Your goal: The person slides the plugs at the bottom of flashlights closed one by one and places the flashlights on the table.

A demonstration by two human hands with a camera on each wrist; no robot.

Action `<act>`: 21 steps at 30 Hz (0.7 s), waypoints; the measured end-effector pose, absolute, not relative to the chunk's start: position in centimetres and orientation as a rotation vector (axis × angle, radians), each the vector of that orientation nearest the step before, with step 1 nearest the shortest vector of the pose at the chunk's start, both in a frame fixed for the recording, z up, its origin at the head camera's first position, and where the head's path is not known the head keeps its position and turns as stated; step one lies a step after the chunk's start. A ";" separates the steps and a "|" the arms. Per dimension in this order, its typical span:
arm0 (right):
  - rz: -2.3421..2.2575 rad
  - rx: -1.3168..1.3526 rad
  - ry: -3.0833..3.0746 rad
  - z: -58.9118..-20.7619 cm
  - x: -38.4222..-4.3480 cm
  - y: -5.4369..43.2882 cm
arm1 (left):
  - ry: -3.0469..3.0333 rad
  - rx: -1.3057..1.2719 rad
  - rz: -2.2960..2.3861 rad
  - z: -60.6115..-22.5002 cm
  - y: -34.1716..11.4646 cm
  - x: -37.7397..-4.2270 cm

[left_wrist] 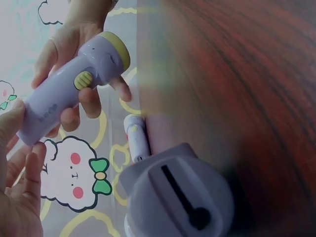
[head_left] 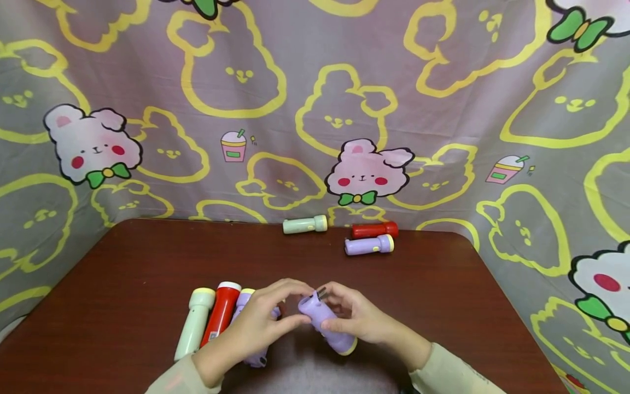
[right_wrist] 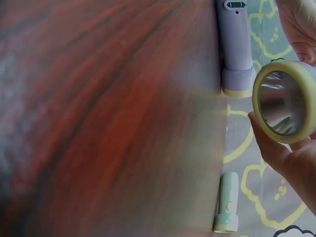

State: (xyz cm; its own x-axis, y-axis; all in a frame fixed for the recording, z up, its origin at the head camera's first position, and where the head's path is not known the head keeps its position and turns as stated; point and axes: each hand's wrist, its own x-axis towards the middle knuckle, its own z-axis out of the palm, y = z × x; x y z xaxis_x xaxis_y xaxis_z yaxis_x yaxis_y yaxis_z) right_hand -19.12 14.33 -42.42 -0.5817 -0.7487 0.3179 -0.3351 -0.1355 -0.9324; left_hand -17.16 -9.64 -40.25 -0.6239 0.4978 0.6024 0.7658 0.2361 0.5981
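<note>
Right wrist: silver reflector [right_wrist: 282, 103] inside purple flashlight [head_left: 321, 312] in grip of right hand [head_left: 361, 320] and pinch of left hand [head_left: 266, 313].

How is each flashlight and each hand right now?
Held purple flashlight: tilted, unlit.
Right hand: gripping it.
Left hand: touching its tail end.
Back green flashlight: lying down.
Back red flashlight: lying down.
Back purple flashlight: lying down.
Left green flashlight: lying.
Left red flashlight: lying.
Left purple flashlight parts: partly hidden.

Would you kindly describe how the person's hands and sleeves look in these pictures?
The left hand and right hand are bare, with no gloves visible. The left sleeve and right sleeve are pale cream-green and stop short of the wrists; the left shows a faint pinkish mark.
</note>
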 end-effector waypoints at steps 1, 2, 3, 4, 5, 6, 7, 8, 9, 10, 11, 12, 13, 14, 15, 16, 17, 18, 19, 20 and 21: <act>-1.771 -1.212 1.810 -42.4 -19.1 14.3 | -2.214 -1.189 -1.338 -40.3 -9.7 -17.2; -1.773 -1.214 1.811 -42.4 -19.2 14.3 | -2.203 -1.198 -1.339 -40.3 -9.8 -17.2; -1.776 -1.202 1.808 -42.4 -19.2 14.3 | -2.200 -1.201 -1.345 -40.3 -9.8 -17.2; -1.779 -1.198 1.807 -42.4 -19.3 14.2 | -2.197 -1.202 -1.352 -40.3 -9.8 -17.3; -1.778 -1.197 1.807 -42.4 -19.4 14.2 | -2.195 -1.202 -1.359 -40.3 -9.8 -17.3; -1.778 -1.192 1.808 -42.4 -19.4 14.2 | -2.194 -1.201 -1.366 -40.4 -9.9 -17.3; -1.778 -1.179 1.812 -42.4 -19.4 14.2 | -2.193 -1.202 -1.373 -40.4 -9.9 -17.3; -1.779 -1.167 1.816 -42.3 -19.5 14.2 | -2.194 -1.201 -1.382 -40.3 -9.9 -17.3; -1.780 -1.166 1.820 -42.3 -19.5 14.2 | -2.194 -1.199 -1.390 -40.3 -9.9 -17.4; -1.777 -1.179 1.828 -42.2 -19.5 14.2 | -2.196 -1.195 -1.399 -40.3 -9.9 -17.4; -1.777 -1.187 1.833 -42.2 -19.6 14.1 | -2.197 -1.191 -1.410 -40.2 -9.9 -17.4; -1.779 -1.191 1.837 -42.1 -19.6 14.1 | -2.200 -1.186 -1.420 -40.1 -10.0 -17.5; -1.780 -1.197 1.840 -42.1 -19.6 14.1 | -2.204 -1.182 -1.431 -40.0 -10.0 -17.5; -1.782 -1.212 1.843 -42.0 -19.7 14.1 | -2.211 -1.174 -1.446 -39.9 -10.0 -17.5; -1.783 -1.228 1.844 -41.9 -19.7 14.0 | -2.206 -1.174 -1.456 -39.9 -10.0 -17.5; -1.784 -1.229 1.844 -41.8 -19.7 14.0 | -2.201 -1.177 -1.465 -39.8 -10.0 -17.5; -1.784 -1.233 1.847 -41.8 -19.8 13.9 | -2.196 -1.180 -1.473 -39.8 -10.0 -17.6; -1.784 -1.233 1.847 -41.7 -19.8 13.9 | -2.191 -1.186 -1.479 -39.7 -10.0 -17.6; -1.784 -1.233 1.847 -41.6 -19.8 13.9 | -2.185 -1.192 -1.485 -39.7 -10.0 -17.7; -1.784 -1.232 1.846 -41.6 -19.8 13.8 | -2.179 -1.200 -1.493 -39.6 -10.0 -17.7; -1.783 -1.232 1.843 -41.6 -19.8 13.8 | -2.171 -1.211 -1.499 -39.6 -10.1 -17.8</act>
